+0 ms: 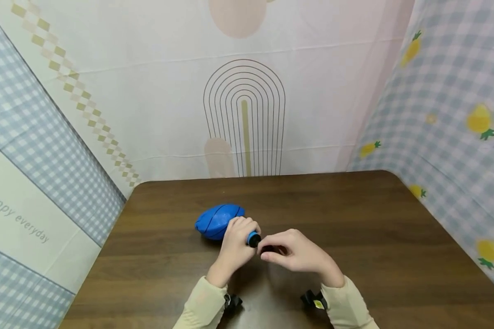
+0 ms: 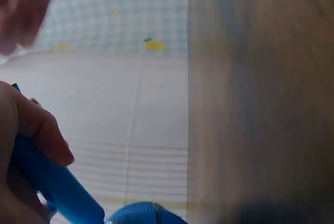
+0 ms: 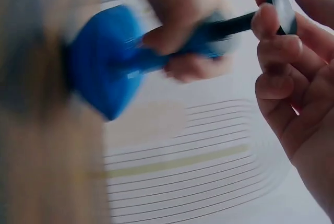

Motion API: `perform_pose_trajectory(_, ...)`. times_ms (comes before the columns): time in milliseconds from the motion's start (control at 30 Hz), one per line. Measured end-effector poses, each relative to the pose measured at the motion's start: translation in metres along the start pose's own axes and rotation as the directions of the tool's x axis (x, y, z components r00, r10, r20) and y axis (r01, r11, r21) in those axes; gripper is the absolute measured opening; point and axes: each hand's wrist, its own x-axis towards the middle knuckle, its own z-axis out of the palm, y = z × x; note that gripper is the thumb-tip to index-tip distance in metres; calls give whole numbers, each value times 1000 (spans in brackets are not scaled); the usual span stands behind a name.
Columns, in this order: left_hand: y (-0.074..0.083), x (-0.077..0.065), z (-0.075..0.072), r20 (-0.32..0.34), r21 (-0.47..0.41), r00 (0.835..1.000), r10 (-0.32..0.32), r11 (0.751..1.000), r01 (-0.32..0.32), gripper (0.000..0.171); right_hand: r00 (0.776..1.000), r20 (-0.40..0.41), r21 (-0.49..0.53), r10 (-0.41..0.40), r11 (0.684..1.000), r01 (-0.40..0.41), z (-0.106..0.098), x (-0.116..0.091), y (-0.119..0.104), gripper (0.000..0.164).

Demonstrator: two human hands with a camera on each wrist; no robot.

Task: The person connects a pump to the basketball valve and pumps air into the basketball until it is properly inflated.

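Observation:
A blue ball (image 1: 213, 224) with dark seams and pointed ends, shaped like a rugby ball, rests on the wooden table. My left hand (image 1: 234, 242) lies against its near right side and grips the blue barrel of a small hand pump (image 2: 65, 190). The barrel's far end meets the ball, though blur hides how they join. A black rod (image 3: 237, 24) sticks out of the pump's other end, with a round black handle (image 3: 284, 11) on it. My right hand (image 1: 298, 256) holds that handle, its fingers curled about the disc.
The brown wooden table (image 1: 333, 210) extends around both hands. A patterned cloth (image 1: 164, 114) hangs behind it, and checked cloths hang at the left and right. Black straps with small devices (image 1: 313, 299) sit at both wrists.

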Motion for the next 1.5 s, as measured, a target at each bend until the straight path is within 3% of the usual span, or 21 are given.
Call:
perform_pose_trajectory(133, -11, 2, -8, -13, -5, 998, -69, 998, 69, 26, 995, 24, 49, -99, 994, 97, -15, 1, -16, 8)
perform_pose_trajectory(233, -15, 1, -10, -38, 14, 996, -85, 996, 85, 29, 989, 40, 127, -139, 983, 133, -19, 0, -13, 7)
perform_pose_trajectory(400, -4, 0, -3, -45, 33, 999, 0, 999, 2, 30, 989, 84, 224, -125, 969, 103, -7, -3, 10, 7)
perform_pose_trajectory(533, 14, -4, 8, 32, 25, 998, 47, 999, -48, 25, 990, 92, 180, -103, 980, 85, 3, -8, 26, 6)
perform_pose_trajectory(633, 19, -6, 10, 75, 44, 997, 35, 998, -38, 24, 996, 66, 126, -64, 990, 56, 8, -10, 31, 6)
perform_pose_trajectory(800, 7, -1, -1, 78, 84, 997, 17, 996, -24, 26, 999, 20, -33, 25, 999, -25, 9, -4, 22, 5)
perform_pose_trajectory(900, -5, 1, -8, 79, 92, 997, -13, 996, 6, 27, 999, 33, -91, 35, 995, -32, 4, -2, 12, 6)
perform_pose_trajectory(1067, -24, 0, -19, 14, 91, 995, -103, 991, 102, 30, 998, 48, 0, -42, 999, 42, -11, -3, -6, 12)
perform_pose_trajectory(1167, -26, -1, -21, -6, 70, 993, -120, 990, 120, 31, 995, 55, 68, -89, 994, 85, -14, -2, -8, 13)
perform_pose_trajectory(1333, -13, -1, -10, -15, 48, 998, -62, 997, 63, 31, 990, 83, 175, -117, 979, 101, -2, -1, 8, 11)
perform_pose_trajectory(1500, 6, -2, 1, 5, 60, 1000, 18, 998, -18, 27, 997, 46, 115, -60, 992, 54, 14, -3, 27, 9)
